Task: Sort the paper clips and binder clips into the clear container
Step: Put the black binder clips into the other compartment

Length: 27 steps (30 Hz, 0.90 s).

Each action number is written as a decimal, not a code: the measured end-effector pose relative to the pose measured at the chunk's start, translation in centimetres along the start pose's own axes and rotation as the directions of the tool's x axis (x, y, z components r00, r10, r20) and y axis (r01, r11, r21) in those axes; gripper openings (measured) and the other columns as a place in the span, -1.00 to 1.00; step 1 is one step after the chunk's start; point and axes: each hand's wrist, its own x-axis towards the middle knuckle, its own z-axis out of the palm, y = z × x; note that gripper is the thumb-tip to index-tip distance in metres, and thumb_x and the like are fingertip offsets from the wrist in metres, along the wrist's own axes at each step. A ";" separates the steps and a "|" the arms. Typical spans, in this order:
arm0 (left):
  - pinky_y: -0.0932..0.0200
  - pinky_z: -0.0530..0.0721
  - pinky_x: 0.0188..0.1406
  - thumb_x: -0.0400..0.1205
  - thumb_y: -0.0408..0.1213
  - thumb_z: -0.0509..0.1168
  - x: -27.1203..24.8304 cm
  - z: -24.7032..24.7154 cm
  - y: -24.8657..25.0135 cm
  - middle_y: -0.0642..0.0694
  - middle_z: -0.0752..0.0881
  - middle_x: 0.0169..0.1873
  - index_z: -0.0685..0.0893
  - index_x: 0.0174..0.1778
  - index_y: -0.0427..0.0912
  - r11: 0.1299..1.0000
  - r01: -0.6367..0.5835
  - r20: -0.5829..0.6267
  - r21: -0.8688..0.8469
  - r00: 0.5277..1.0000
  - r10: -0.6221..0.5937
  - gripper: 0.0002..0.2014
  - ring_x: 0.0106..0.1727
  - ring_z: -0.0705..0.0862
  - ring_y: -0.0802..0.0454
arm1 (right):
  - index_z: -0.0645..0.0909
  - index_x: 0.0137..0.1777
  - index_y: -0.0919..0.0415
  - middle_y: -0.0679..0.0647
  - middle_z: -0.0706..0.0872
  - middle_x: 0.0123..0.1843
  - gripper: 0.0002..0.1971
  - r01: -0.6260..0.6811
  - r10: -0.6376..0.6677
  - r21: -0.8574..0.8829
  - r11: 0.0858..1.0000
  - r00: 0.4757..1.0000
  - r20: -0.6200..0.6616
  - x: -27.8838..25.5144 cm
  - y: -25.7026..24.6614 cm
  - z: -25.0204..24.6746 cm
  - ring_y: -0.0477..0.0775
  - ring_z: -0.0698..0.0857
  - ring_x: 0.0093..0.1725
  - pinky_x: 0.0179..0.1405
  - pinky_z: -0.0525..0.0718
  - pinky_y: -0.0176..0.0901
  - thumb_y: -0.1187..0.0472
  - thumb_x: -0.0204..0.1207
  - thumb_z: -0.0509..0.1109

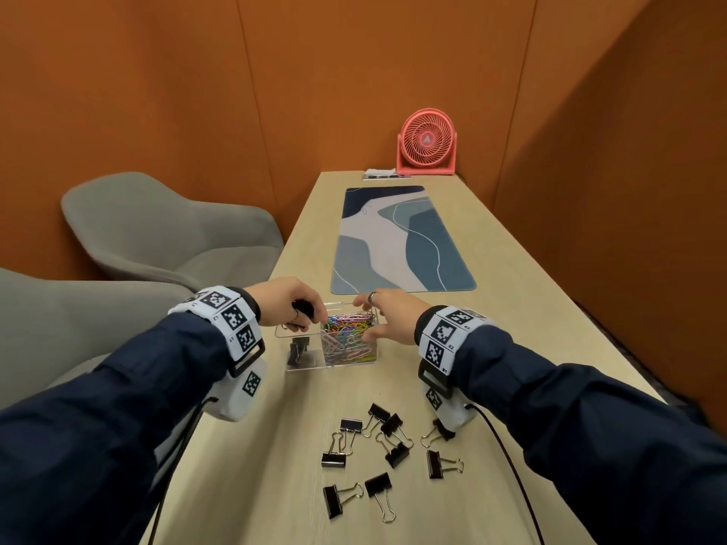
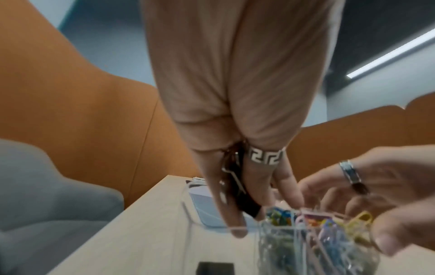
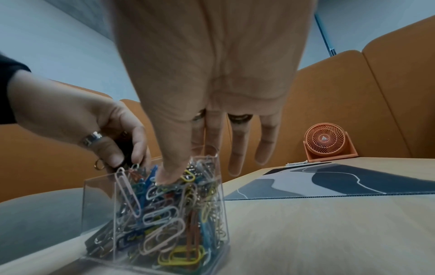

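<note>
Pinching a black binder clip (image 1: 302, 307) in my left hand (image 1: 284, 304), I hold it over the left compartment of the clear container (image 1: 329, 340), where one clip lies. My right hand (image 1: 387, 314), grip released, presses its thumb onto the coloured paper clips (image 1: 348, 332) filling the right compartment. Loose binder clips (image 1: 387, 446) lie on the near desk (image 1: 251, 466).

No words to read here; only square black-and-white code markers on the wristbands (image 1: 444, 332).
</note>
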 end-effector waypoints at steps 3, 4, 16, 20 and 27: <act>0.59 0.54 -0.31 0.58 -0.56 0.28 0.0 0.4 -0.4 0.14 0.67 -0.21 0.73 0.05 -0.09 0.986 -0.064 -0.043 0.153 0.997 0.071 -0.70 -0.22 0.63 0.21 | 0.37 0.49 0.09 0.06 0.56 0.41 -0.42 0.004 -0.004 -0.004 1.000 1.000 0.003 -0.1 0.1 -0.1 0.08 0.57 0.33 0.30 0.49 -0.08 0.11 0.49 0.44; 0.60 0.52 -0.28 0.57 -0.57 0.28 0.0 0.5 -0.7 0.12 0.68 -0.19 0.72 0.03 -0.05 0.981 -0.081 -0.058 0.176 0.994 0.093 -0.69 -0.17 0.63 0.18 | 0.37 0.49 0.08 0.06 0.57 0.41 -0.42 0.004 -0.004 -0.005 1.000 1.000 0.002 0.0 0.1 -0.1 0.07 0.57 0.32 0.29 0.49 -0.08 0.10 0.48 0.44; -0.01 0.72 0.08 0.50 -0.60 0.36 0.0 0.9 -1.7 0.09 0.77 -0.14 0.70 0.03 0.04 0.997 -0.041 -0.036 0.062 0.998 0.044 -0.60 -0.25 0.79 0.16 | 0.39 0.48 0.08 0.05 0.58 0.40 -0.41 0.014 -0.014 0.021 1.000 1.000 0.018 -0.1 0.3 -0.2 0.07 0.59 0.28 0.22 0.50 -0.14 0.08 0.46 0.46; 0.08 0.70 0.07 0.53 -0.56 0.34 -0.3 0.6 -1.1 0.03 0.79 -0.17 0.68 0.10 -0.03 0.998 -0.042 -0.087 0.039 0.995 0.045 -0.65 -0.23 0.77 0.18 | 0.37 0.50 0.05 0.02 0.57 0.41 -0.40 0.015 -0.016 0.020 1.000 0.999 0.028 -0.2 0.5 -0.2 0.06 0.59 0.28 0.21 0.50 -0.13 0.08 0.47 0.46; 0.17 0.66 -0.10 0.59 -0.25 0.37 -1.9 0.9 -0.6 0.02 0.80 -0.20 0.64 -0.01 0.10 0.998 -0.028 -0.215 0.064 0.976 0.041 -0.85 -0.19 0.76 0.08 | 0.31 0.53 0.01 0.04 0.50 0.45 -0.37 -0.042 0.042 -0.036 0.998 0.999 0.003 -0.5 0.5 0.0 0.11 0.54 0.37 0.35 0.53 0.07 -0.07 0.48 0.40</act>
